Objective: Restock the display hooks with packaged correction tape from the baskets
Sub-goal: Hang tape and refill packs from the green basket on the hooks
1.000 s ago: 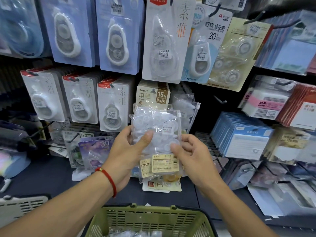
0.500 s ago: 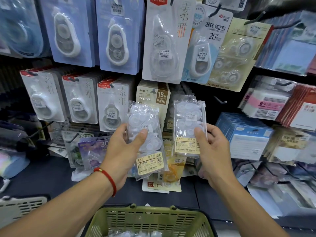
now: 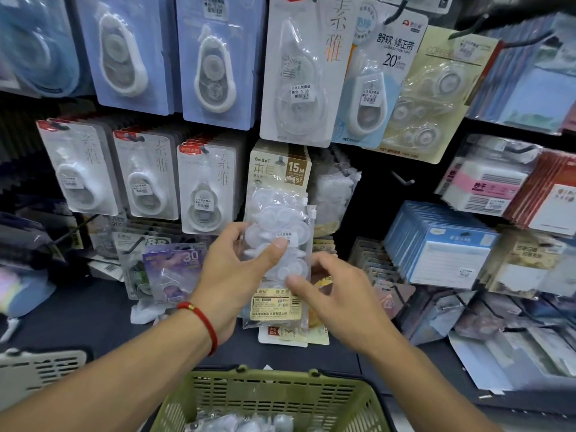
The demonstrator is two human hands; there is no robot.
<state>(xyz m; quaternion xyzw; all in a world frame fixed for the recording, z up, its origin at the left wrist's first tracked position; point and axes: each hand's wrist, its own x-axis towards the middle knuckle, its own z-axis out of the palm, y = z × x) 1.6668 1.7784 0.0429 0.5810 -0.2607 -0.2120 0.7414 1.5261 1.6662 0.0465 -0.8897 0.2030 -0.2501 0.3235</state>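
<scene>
A clear pack of correction tape (image 3: 280, 244) is being pinched by the left grip (image 3: 232, 275) before the hooked display packs, above the green basket (image 3: 268, 397) (more packs inside). The right grip (image 3: 335, 291), fingers loosely spread, is seemingly touching its lower edge.

Both forearms are bare, with no sleeves in view. The left wrist wears a thin red cord bracelet (image 3: 204, 322) with one small gold bead on it. The hands have no rings and no gloves.
</scene>
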